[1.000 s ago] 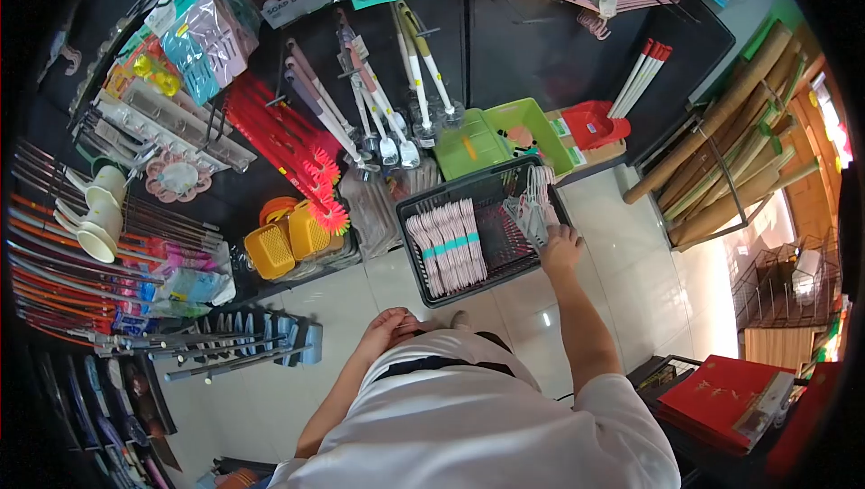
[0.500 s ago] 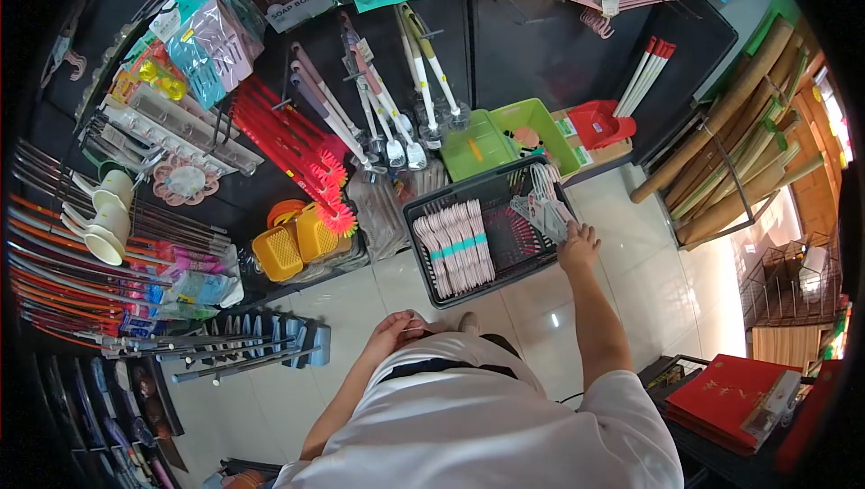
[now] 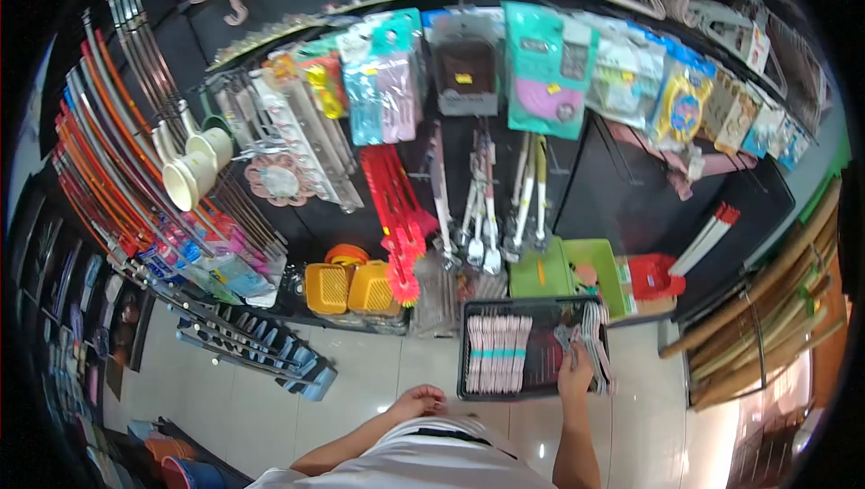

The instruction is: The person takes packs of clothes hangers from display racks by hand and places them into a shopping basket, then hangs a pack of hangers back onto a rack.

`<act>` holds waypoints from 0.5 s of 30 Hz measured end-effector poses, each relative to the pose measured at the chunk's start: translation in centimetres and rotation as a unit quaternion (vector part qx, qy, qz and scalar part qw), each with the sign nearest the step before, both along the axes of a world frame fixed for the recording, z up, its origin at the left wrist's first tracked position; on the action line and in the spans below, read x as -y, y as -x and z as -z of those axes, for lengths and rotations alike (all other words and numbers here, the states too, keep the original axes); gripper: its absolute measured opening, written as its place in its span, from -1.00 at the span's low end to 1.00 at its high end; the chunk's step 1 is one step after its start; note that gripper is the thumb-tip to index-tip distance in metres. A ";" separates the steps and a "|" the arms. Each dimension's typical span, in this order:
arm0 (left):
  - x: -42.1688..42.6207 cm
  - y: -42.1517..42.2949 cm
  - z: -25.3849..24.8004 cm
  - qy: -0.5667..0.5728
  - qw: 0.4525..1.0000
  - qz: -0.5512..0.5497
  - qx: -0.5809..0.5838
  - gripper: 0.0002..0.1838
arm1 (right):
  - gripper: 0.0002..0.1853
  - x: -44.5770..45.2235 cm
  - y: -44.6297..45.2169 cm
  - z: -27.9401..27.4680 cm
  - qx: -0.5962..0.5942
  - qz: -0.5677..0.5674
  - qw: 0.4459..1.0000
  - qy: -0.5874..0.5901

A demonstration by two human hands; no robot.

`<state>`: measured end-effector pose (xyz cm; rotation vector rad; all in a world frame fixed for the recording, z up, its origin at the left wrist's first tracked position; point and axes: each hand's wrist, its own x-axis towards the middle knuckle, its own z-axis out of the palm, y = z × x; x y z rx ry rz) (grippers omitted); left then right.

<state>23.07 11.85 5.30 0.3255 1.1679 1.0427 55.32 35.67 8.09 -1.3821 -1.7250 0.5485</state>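
A black plastic basket [image 3: 464,345] stands on the floor in front of me. Its left side holds a row of pale pink clothes hangers [image 3: 514,331] with a teal band across them. At the basket's right side my right hand [image 3: 577,375] is closed on a grey clothes hanger [image 3: 565,338]. More light hangers [image 3: 595,331] stand just right of that hand, partly over the rim. My left hand [image 3: 419,401] is near my waist, left of the basket, with its fingers loosely apart and nothing visible in them.
Behind the basket are a green bin [image 3: 613,277], a red dustpan [image 3: 653,276] and yellow baskets [image 3: 371,287]. Red-handled brushes [image 3: 392,210] and packaged goods hang on the black wall. Blue-headed mops [image 3: 311,376] lie at left; rolled mats [image 3: 784,300] lean at right.
My view has tilted up, showing more of the wall. My right hand has moved from the basket's outer right edge onto a hanger inside. The fingers of my left hand have loosened.
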 end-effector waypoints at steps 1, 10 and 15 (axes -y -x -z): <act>-0.1 0.0 -0.6 -0.008 1.000 0.006 -0.011 -0.81 | -0.74 0.4 1.3 -2.0 -0.002 -0.029 0.999 -0.016; -0.8 2.6 1.5 -0.015 1.000 0.001 -0.020 -0.88 | -0.81 -5.2 9.4 -21.8 -0.138 -0.138 0.973 -0.126; -1.2 5.9 0.1 -0.004 1.000 -0.018 0.019 -0.84 | -0.80 -6.7 16.0 -41.3 -0.083 -0.193 0.915 -0.345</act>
